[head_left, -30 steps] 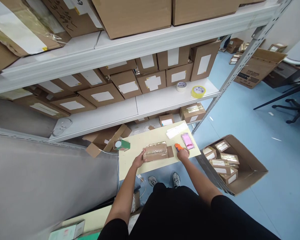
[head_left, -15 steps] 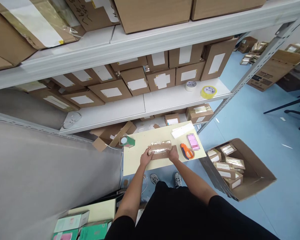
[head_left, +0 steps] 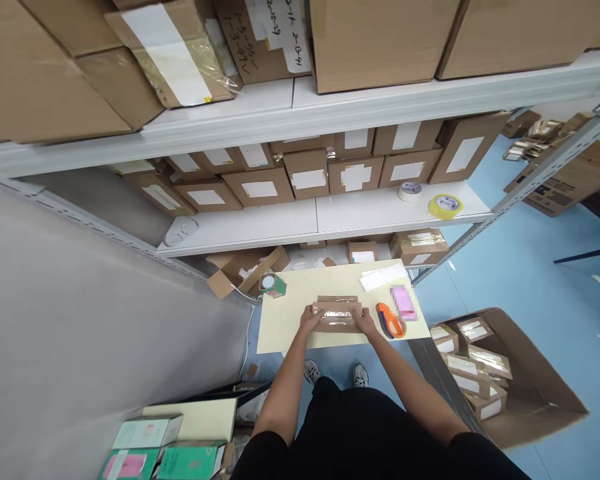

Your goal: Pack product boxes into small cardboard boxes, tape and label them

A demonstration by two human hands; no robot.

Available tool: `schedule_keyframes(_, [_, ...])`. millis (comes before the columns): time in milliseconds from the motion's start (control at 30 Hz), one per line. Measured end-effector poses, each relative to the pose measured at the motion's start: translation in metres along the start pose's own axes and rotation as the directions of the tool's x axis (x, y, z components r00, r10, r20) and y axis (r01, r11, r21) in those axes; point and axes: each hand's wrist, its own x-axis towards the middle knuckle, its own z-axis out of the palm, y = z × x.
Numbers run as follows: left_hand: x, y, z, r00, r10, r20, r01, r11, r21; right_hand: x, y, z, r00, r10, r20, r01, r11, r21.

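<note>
A brown cardboard piece with shiny clear tape lies near the front edge of the pale yellow table. My left hand grips its left end, and my right hand grips its right end. Both hands have their fingers wrapped round the cardboard. Just right of my right hand rests an orange and blue tape dispenser. Behind that is a pink item, its surface pixelated. White paper sheets lie at the table's back right, and a small green box stands at the back left.
Shelves with cardboard boxes rise behind the table. A white tape roll and a yellow one sit on the middle shelf. A large open carton with taped packages stands at the right. Green boxes are at the lower left.
The cardboard has turned over or unfolded between my hands and shows taped flaps at front and back. My right hand has shifted onto its right end. The whole view has shifted.
</note>
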Motion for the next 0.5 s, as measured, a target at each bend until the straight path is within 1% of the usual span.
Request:
schedule_keyframes(33, [0.0, -0.001, -0.005, 1.0, -0.009, -0.025, 0.009, 1.0, -0.011, -0.002, -0.001, -0.003, 1.0, 0.019, 0.002, -0.019, 0.999, 0.037])
schedule_keyframes(100, [-0.001, -0.002, -0.015, 0.994, 0.0, -0.111, -0.003, 1.0, -0.028, -0.004, -0.006, -0.006, 0.999, 0.017, -0.048, -0.014, 0.998, 0.055])
schedule_keyframes(167, [0.0, -0.003, -0.022, 0.978, 0.049, -0.202, -0.059, 0.997, -0.044, -0.003, -0.014, -0.005, 0.99, -0.057, -0.127, 0.062, 0.998, 0.033])
schedule_keyframes(233, [0.002, -0.004, -0.025, 0.963, 0.107, -0.249, -0.121, 0.992, -0.042, 0.001, -0.021, -0.002, 0.969, -0.157, -0.19, 0.167, 0.985, 0.033])
schedule_keyframes(267, [0.004, -0.006, -0.023, 0.959, 0.126, -0.252, -0.137, 0.99, -0.027, 0.004, -0.024, 0.001, 0.961, -0.189, -0.202, 0.201, 0.979, 0.044])
schedule_keyframes(300, [0.005, -0.008, -0.019, 0.961, 0.136, -0.242, -0.141, 0.99, -0.003, 0.007, -0.024, 0.004, 0.961, -0.196, -0.196, 0.21, 0.976, 0.051])
schedule_keyframes(333, [0.005, -0.011, -0.014, 0.965, 0.138, -0.222, -0.136, 0.99, 0.026, 0.01, -0.023, 0.008, 0.97, -0.177, -0.169, 0.187, 0.981, 0.043])
schedule_keyframes(400, [0.004, -0.019, -0.001, 0.979, 0.12, -0.165, -0.11, 0.992, 0.07, 0.014, -0.015, 0.014, 0.992, -0.093, -0.081, 0.091, 0.995, -0.027])
schedule_keyframes(467, [0.002, -0.029, 0.009, 0.99, 0.107, -0.091, -0.1, 0.992, 0.081, 0.017, -0.003, 0.019, 1.0, -0.019, -0.008, 0.018, 0.993, -0.117])
schedule_keyframes(500, [0.001, -0.033, 0.013, 0.992, 0.116, -0.057, -0.111, 0.991, 0.075, 0.017, 0.004, 0.021, 1.0, -0.009, 0.011, 0.011, 0.99, -0.143])
